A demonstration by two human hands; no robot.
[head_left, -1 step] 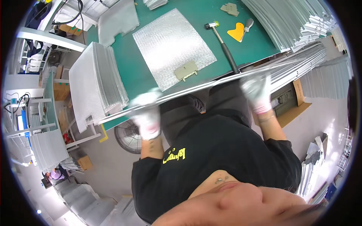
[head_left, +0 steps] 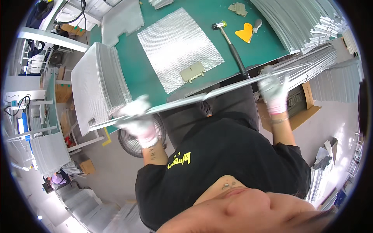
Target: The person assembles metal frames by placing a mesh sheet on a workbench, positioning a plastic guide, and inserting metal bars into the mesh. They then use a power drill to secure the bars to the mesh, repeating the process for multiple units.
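A long, narrow pale metal strip (head_left: 175, 105) spans the space in front of my body, along the near edge of the table. My left hand (head_left: 136, 118), in a white glove, closes round it toward its left end. Farther right, my right hand (head_left: 273, 89), gloved too, grips it near the table's right corner. Both hands are a little blurred. Beyond the strip lies a silvery mesh-textured sheet (head_left: 175, 42) with a grey-beige plastic piece (head_left: 192, 72) on its near edge. A hammer (head_left: 235, 54) with a black handle lies right of the sheet, its grip end close to the strip.
On the green table (head_left: 264, 48) are an orange scraper (head_left: 244, 33), a grey-handled tool (head_left: 257, 25) and more beige pieces (head_left: 237, 9). A stack of mesh panels (head_left: 105, 77) stands left; pale strips (head_left: 299, 23) are piled right. A floor fan (head_left: 134, 141) sits below my left hand.
My left hand has moved left along the strip and slightly down, and my right hand a little right. The strip's middle has shifted toward me, showing more of its face.
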